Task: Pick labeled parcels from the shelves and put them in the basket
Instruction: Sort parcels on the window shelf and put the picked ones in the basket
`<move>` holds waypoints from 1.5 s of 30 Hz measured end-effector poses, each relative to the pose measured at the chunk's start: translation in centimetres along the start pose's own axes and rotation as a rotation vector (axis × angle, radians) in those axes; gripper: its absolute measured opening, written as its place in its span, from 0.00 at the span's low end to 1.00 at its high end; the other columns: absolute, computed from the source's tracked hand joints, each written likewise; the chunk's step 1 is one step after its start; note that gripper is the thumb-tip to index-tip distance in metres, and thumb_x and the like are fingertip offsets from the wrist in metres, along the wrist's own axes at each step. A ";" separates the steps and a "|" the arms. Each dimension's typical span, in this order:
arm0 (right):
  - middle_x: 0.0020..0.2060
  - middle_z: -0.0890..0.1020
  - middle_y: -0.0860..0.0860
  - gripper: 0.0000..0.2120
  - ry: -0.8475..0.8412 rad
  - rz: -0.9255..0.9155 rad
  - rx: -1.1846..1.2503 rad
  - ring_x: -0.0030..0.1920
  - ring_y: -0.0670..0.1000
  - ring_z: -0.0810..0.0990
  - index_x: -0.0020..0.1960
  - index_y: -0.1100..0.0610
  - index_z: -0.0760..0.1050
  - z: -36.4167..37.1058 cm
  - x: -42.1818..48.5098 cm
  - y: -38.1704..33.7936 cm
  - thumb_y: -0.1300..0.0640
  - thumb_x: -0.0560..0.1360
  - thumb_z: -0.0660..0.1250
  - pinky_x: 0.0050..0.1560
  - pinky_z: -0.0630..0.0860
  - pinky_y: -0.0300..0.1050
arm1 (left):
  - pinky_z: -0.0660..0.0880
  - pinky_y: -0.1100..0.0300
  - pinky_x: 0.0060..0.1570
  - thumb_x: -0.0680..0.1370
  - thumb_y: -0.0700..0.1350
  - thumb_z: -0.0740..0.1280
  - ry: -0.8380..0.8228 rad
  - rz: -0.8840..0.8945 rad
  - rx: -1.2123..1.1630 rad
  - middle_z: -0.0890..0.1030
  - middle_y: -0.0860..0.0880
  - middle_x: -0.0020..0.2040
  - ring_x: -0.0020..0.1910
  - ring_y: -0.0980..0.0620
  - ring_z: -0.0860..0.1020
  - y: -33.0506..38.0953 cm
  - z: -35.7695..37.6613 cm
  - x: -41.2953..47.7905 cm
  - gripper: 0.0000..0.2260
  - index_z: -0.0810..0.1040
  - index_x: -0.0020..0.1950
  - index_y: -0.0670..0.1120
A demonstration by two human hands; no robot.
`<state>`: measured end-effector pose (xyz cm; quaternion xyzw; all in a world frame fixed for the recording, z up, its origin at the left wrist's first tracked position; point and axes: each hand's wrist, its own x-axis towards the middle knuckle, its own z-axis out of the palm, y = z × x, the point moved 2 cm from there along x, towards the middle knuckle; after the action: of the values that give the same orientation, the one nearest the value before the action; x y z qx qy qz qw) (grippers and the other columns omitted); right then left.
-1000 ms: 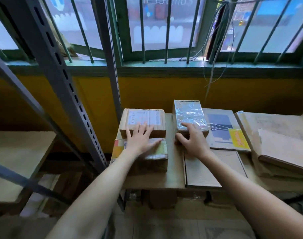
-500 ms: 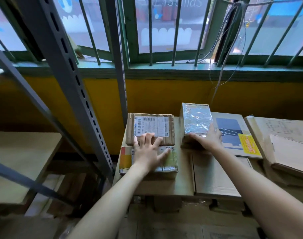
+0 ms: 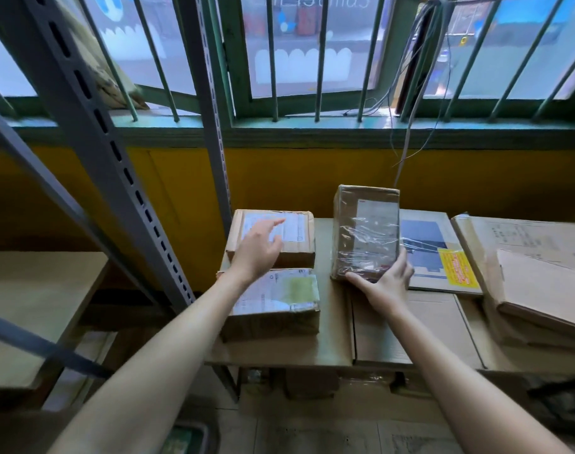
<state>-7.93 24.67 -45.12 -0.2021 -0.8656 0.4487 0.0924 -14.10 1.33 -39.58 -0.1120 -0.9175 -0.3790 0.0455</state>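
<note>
Your right hand (image 3: 386,285) has hold of the shiny wrapped parcel (image 3: 366,232). Your right fingers (image 3: 400,262) are curled round its near end, with the thumb under the front edge. The parcel is tipped up, so only its near end is held and the rest sticks out past your fingertips toward the window. The wrap looks slippery. If you lift it with just this small grip, it could slide out and drop onto the shelf (image 3: 332,322) or down to the floor. Get your fingers farther under it first.

Your left hand (image 3: 258,249) is open and flat, holding nothing. Its fingertips (image 3: 276,222) rest on or just above the white label of the far brown box (image 3: 299,239). Another labeled box (image 3: 279,303) lies just under your left wrist. If you pull the far box toward you, it could bump this near one and push it off the front of the shelf.

A bit of what may be the basket (image 3: 187,437) shows low down, well behind both hands, so you may have to look away to find it. Carrying two parcels at once makes a drop more likely.
</note>
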 end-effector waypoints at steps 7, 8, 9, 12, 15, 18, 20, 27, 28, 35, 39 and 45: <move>0.73 0.51 0.59 0.57 0.036 -0.041 0.010 0.73 0.56 0.48 0.75 0.61 0.42 0.0 -0.5 0.2 0.49 0.62 0.78 0.72 0.47 0.49 | 0.62 0.46 0.67 0.78 0.53 0.58 -0.268 0.000 0.462 0.65 0.48 0.72 0.69 0.46 0.63 3.3 5.8 0.9 0.23 0.61 0.73 0.52; 0.73 0.52 0.58 0.57 0.037 -0.040 0.024 0.73 0.56 0.48 0.75 0.61 0.42 0.0 -0.5 0.3 0.49 0.62 0.78 0.72 0.47 0.48 | 0.62 0.45 0.66 0.78 0.54 0.57 -0.263 -0.011 0.501 0.66 0.48 0.71 0.69 0.46 0.62 3.5 6.2 0.9 0.23 0.61 0.72 0.52; 0.73 0.52 0.58 0.57 0.037 -0.035 0.038 0.73 0.56 0.49 0.75 0.60 0.43 0.0 -0.5 0.4 0.49 0.62 0.78 0.72 0.47 0.48 | 0.62 0.44 0.66 0.78 0.55 0.57 -0.259 -0.024 0.518 0.66 0.49 0.71 0.69 0.46 0.62 3.7 6.4 1.0 0.23 0.61 0.72 0.52; 0.73 0.52 0.58 0.56 0.012 -0.029 0.045 0.73 0.56 0.49 0.75 0.59 0.42 -0.1 -0.7 0.7 0.48 0.62 0.77 0.72 0.48 0.48 | 0.60 0.42 0.67 0.79 0.56 0.54 -0.243 -0.065 0.493 0.65 0.48 0.72 0.70 0.45 0.62 3.7 6.6 0.9 0.24 0.56 0.74 0.52; 0.75 0.50 0.57 0.52 -0.084 -0.024 -0.023 0.74 0.56 0.48 0.75 0.59 0.41 -0.7 0.6 0.2 0.47 0.67 0.73 0.73 0.48 0.50 | 0.58 0.39 0.68 0.79 0.57 0.54 -0.216 0.009 0.414 0.61 0.45 0.74 0.72 0.44 0.59 4.5 6.9 0.6 0.26 0.51 0.75 0.55; 0.74 0.58 0.57 0.36 -0.166 -0.070 -0.098 0.73 0.56 0.57 0.75 0.58 0.48 -2.1 2.7 -0.1 0.56 0.75 0.64 0.71 0.57 0.50 | 0.52 0.38 0.71 0.79 0.57 0.55 -0.372 0.192 0.502 0.52 0.48 0.77 0.76 0.45 0.48 6.1 8.4 0.1 0.25 0.54 0.74 0.57; 0.70 0.65 0.57 0.30 -0.193 -0.117 -0.158 0.69 0.57 0.65 0.75 0.56 0.53 -3.3 2.9 0.5 0.60 0.75 0.60 0.67 0.63 0.48 | 0.48 0.38 0.72 0.79 0.57 0.55 -0.456 0.229 0.586 0.52 0.49 0.77 0.76 0.46 0.47 6.8 9.5 -0.2 0.24 0.55 0.74 0.55; 0.73 0.60 0.56 0.31 -0.322 -0.334 -0.600 0.71 0.55 0.60 0.74 0.49 0.56 -7.4 -0.6 7.0 0.48 0.75 0.63 0.71 0.56 0.47 | 0.45 0.50 0.73 0.80 0.55 0.55 -0.381 0.418 0.635 0.51 0.49 0.77 0.76 0.49 0.48 8.4 11.4 -2.6 0.26 0.53 0.75 0.49; 0.73 0.58 0.56 0.30 -0.342 -0.366 -0.640 0.72 0.54 0.59 0.74 0.48 0.57 -8.0 -0.9 7.5 0.47 0.75 0.63 0.72 0.56 0.47 | 0.46 0.53 0.73 0.80 0.54 0.55 -0.378 0.456 0.592 0.51 0.49 0.77 0.76 0.49 0.48 8.9 11.8 -3.4 0.26 0.54 0.75 0.49; 0.76 0.51 0.54 0.31 -0.466 -0.519 -0.757 0.75 0.56 0.49 0.73 0.43 0.58 -12.1 -3.8 11.4 0.40 0.73 0.62 0.74 0.51 0.51 | 0.50 0.53 0.73 0.78 0.49 0.61 -0.241 0.113 0.396 0.50 0.44 0.77 0.75 0.45 0.50 10.3 14.9 -9.3 0.25 0.58 0.74 0.49; 0.76 0.46 0.53 0.35 -0.547 -0.503 -0.761 0.76 0.56 0.42 0.75 0.45 0.48 -12.6 -6.1 13.7 0.58 0.75 0.62 0.69 0.63 0.51 | 0.52 0.53 0.73 0.76 0.47 0.65 -0.347 -0.397 0.034 0.48 0.37 0.74 0.75 0.41 0.51 10.1 16.7 -12.6 0.30 0.56 0.75 0.51; 0.71 0.64 0.56 0.30 -0.394 -0.682 -0.525 0.72 0.58 0.62 0.72 0.52 0.61 -16.2 -7.5 13.6 0.64 0.72 0.63 0.56 0.76 0.56 | 0.69 0.67 0.59 0.78 0.47 0.63 0.040 -0.387 -0.364 0.70 0.44 0.68 0.61 0.55 0.73 11.5 14.9 -15.9 0.19 0.69 0.68 0.45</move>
<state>7.94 40.41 -46.65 0.1659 -0.9679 0.1885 0.0144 4.08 17.00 -44.89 0.0669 -0.8374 -0.5417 -0.0306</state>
